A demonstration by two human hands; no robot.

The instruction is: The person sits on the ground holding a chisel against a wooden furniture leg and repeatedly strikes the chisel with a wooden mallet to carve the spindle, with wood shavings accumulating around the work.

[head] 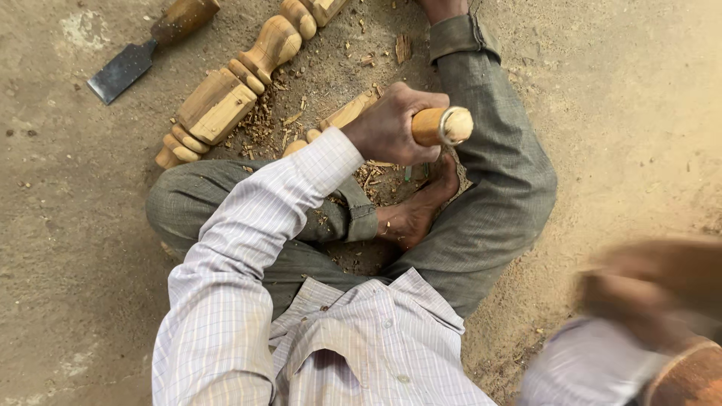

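Note:
My left hand [387, 124] is closed around the pale wooden handle of a chisel [444, 125], whose worn round end points right. Its blade is hidden behind the hand and my foot [417, 214]. Under that hand lies a turned wooden leg [347, 113], half covered, resting by my crossed legs. My right hand [647, 289] is raised close to the camera at the lower right. It is badly blurred and looks clenched on a brown wooden mallet [692, 376].
A second turned wooden leg [233, 83] lies on the dirt floor at the upper left. Beyond it is a wide flat chisel [124, 68] with a dark blade. Wood chips [263, 124] are scattered around the legs and my knees.

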